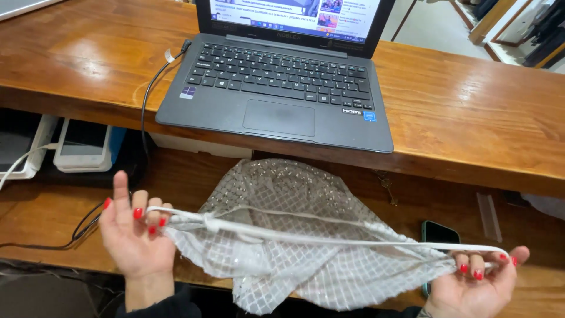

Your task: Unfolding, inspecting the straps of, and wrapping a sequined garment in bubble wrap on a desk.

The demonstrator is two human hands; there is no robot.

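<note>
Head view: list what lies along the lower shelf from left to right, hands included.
White device with a screen → left hand pinching the white strap → white strap stretched over the sheer sequined fabric → dark phone → right hand holding the strap's other end.

I hold a white strap (329, 238) pulled taut across in front of me, one end looped over my left fingers, the other pinched at my right. From it hangs a sheer silvery-white fabric (294, 247) with a diamond grid pattern, crumpled and draping over the lower desk (53, 218).
</note>
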